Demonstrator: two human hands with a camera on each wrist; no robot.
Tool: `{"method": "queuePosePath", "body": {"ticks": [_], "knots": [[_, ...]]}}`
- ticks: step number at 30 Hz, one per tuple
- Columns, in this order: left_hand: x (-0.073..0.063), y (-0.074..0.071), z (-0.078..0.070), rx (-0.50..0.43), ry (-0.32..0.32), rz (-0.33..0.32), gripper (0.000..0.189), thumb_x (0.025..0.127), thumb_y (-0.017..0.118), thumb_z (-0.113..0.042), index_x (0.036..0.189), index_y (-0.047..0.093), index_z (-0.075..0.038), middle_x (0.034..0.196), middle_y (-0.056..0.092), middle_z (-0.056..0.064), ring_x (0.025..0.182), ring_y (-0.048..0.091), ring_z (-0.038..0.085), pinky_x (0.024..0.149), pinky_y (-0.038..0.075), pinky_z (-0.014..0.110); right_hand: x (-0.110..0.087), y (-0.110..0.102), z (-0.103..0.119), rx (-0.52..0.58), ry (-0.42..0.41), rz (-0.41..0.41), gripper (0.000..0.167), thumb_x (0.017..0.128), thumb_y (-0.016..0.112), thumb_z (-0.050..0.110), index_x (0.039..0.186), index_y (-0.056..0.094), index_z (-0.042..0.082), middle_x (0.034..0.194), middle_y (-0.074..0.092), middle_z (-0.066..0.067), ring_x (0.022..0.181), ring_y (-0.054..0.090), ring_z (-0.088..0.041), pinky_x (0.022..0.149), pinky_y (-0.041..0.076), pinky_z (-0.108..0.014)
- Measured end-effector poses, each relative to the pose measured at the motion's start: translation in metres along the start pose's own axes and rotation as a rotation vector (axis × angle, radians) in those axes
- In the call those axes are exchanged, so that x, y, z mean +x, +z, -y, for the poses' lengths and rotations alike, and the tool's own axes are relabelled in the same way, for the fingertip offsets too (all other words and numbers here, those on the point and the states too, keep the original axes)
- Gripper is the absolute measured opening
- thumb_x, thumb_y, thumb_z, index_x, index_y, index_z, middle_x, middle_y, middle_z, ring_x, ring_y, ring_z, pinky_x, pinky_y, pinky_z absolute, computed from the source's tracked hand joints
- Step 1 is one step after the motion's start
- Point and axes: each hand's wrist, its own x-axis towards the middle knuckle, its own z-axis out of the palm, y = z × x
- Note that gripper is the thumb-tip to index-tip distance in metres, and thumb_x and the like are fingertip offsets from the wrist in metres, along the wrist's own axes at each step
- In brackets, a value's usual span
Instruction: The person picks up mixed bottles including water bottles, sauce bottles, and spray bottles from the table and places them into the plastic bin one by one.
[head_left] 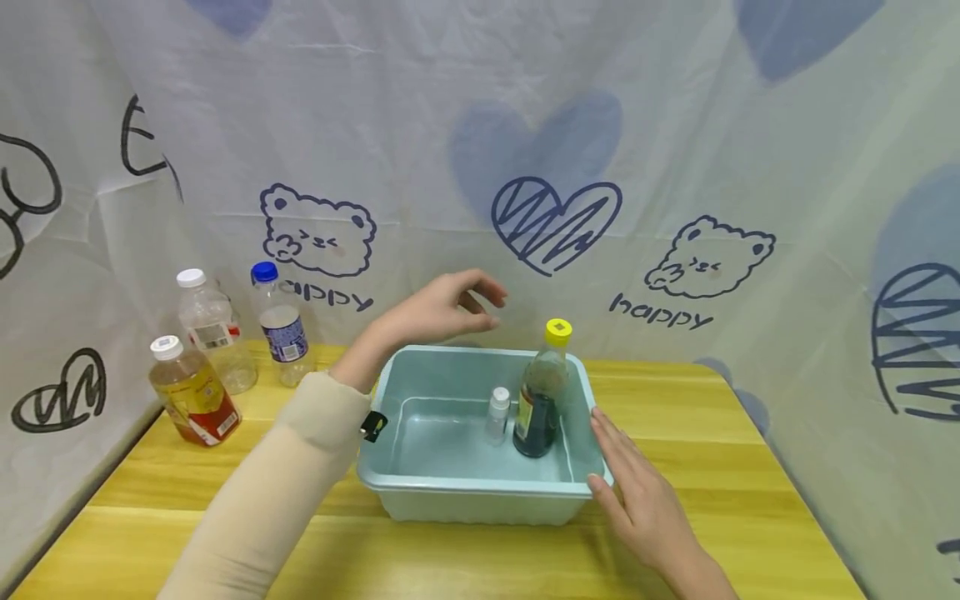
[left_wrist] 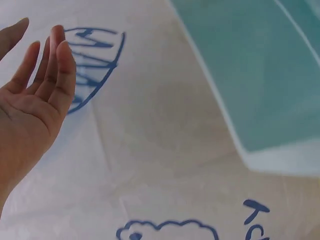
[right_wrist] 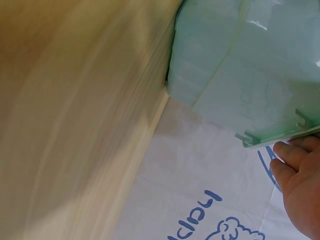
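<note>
Tub (head_left: 420,492) first: pale teal plastic, rectangular with rounded corners and a rolled rim, sitting about dead centre on the yellow wooden table (head_left: 750,500). Inside it, over toward 3 o'clock, stands a dark bottle (head_left: 538,408) with a yellow cap, and touching or just beside it at its 9 o'clock is a small clear bottle (head_left: 496,414) with a white cap (too small to tell if they actually touch).

Left hand (head_left: 442,310) hangs in the air above the tub's far rim, around 12 o'clock, fingers loosely curved with nothing in them; the left wrist view shows the palm open and fingers (left_wrist: 57,60) nearly straight. Right hand (head_left: 637,492) lies flat, fingers straight, against the tub's rim at the 4 o'clock corner, touching it rather than gripping. The right wrist view only catches a couple of fingertips (right_wrist: 295,160) under the rim, the rest cut off.

Over at 9 to 10 o'clock on the table stand three more bottles: one with amber liquid (head_left: 193,392), one clear with a white cap (head_left: 210,333), one with a blue cap (head_left: 281,329). Labels are unreadable. Both wrist views are blurry, mostly printed backdrop cloth (head_left: 675,125).
</note>
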Motion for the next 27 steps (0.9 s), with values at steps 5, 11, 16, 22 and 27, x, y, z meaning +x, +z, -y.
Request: {"method": "queuePosePath", "body": {"ticks": [5, 11, 16, 22, 27], "knots": [[-0.022, -0.015, -0.005, -0.030, 0.019, -0.104, 0.042, 0.100, 0.070, -0.014, 0.140, 0.057, -0.008, 0.134, 0.063, 0.009, 0.113, 0.063, 0.024, 0.096, 0.056, 0.041, -0.001, 0.001, 0.001, -0.002, 0.006, -0.009, 0.066, 0.101, 0.062, 0.015, 0.160, 0.036, 0.002, 0.167, 0.036, -0.011, 0.153, 0.035, -0.023, 0.125, 0.016, -0.019], [-0.049, -0.026, 0.002, -0.047, 0.029, -0.225, 0.042, 0.101, 0.069, -0.013, 0.140, 0.057, -0.009, 0.135, 0.061, 0.009, 0.114, 0.063, 0.025, 0.095, 0.056, 0.043, -0.001, 0.001, 0.002, -0.006, 0.014, -0.016, 0.066, 0.101, 0.062, 0.014, 0.160, 0.036, 0.002, 0.167, 0.036, -0.011, 0.152, 0.036, -0.023, 0.124, 0.016, -0.017], [-0.072, -0.030, 0.014, -0.045, 0.027, -0.311, 0.041, 0.101, 0.070, -0.016, 0.140, 0.057, -0.009, 0.138, 0.060, 0.008, 0.117, 0.062, 0.022, 0.099, 0.054, 0.044, -0.001, 0.002, 0.002, -0.001, 0.027, -0.010, 0.068, 0.101, 0.062, 0.014, 0.162, 0.033, 0.005, 0.167, 0.035, -0.011, 0.154, 0.033, -0.020, 0.125, 0.015, -0.018], [-0.097, -0.031, 0.027, -0.017, 0.003, -0.442, 0.044, 0.101, 0.071, -0.018, 0.141, 0.056, -0.011, 0.139, 0.059, 0.006, 0.122, 0.061, 0.023, 0.099, 0.052, 0.035, -0.003, 0.004, 0.000, 0.010, 0.003, -0.034, 0.066, 0.101, 0.060, 0.013, 0.161, 0.034, 0.003, 0.166, 0.036, -0.013, 0.154, 0.032, -0.020, 0.125, 0.016, -0.019], [-0.121, -0.027, 0.036, 0.060, 0.020, -0.599, 0.044, 0.099, 0.072, -0.013, 0.141, 0.058, -0.010, 0.142, 0.056, 0.008, 0.123, 0.059, 0.024, 0.093, 0.052, 0.019, -0.001, 0.006, 0.000, 0.006, 0.006, -0.034, 0.066, 0.101, 0.060, 0.013, 0.161, 0.034, 0.004, 0.167, 0.036, -0.012, 0.154, 0.031, -0.017, 0.125, 0.016, -0.019]]}}
